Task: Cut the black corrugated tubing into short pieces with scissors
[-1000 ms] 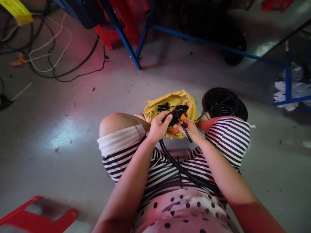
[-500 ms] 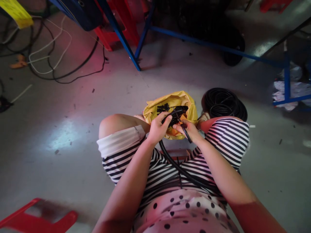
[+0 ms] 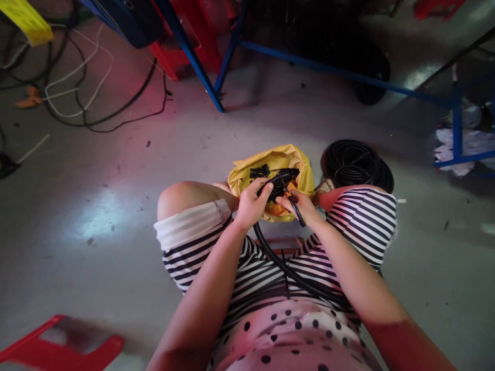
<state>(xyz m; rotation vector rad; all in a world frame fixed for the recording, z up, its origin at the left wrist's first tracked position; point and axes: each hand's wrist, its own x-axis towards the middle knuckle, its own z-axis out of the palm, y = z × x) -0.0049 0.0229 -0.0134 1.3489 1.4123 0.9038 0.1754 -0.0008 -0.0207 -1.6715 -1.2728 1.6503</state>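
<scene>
My left hand (image 3: 253, 203) is closed around a black corrugated tube (image 3: 266, 245), whose length runs back over my lap toward the right. Its front end lies over a yellow bag (image 3: 242, 178). In my right hand (image 3: 301, 207) is a pair of scissors (image 3: 297, 211) with black handles and an orange patch near the pivot. Their blades meet the tube just beyond my left thumb; whether they are apart is too small to tell. Inside the open bag lie several short black tube pieces (image 3: 260, 171).
A coil of black tubing (image 3: 358, 165) rests on the floor right of the bag. Ahead stands a blue metal frame (image 3: 309, 64). Loose cables (image 3: 112, 121) and a red stool (image 3: 193, 46) are at the upper left; another red plastic piece (image 3: 62, 348) is at the lower left.
The scissors' blades have shifted slightly at the tube. Both hands and the tube otherwise stay in nearly the same place over the bag.
</scene>
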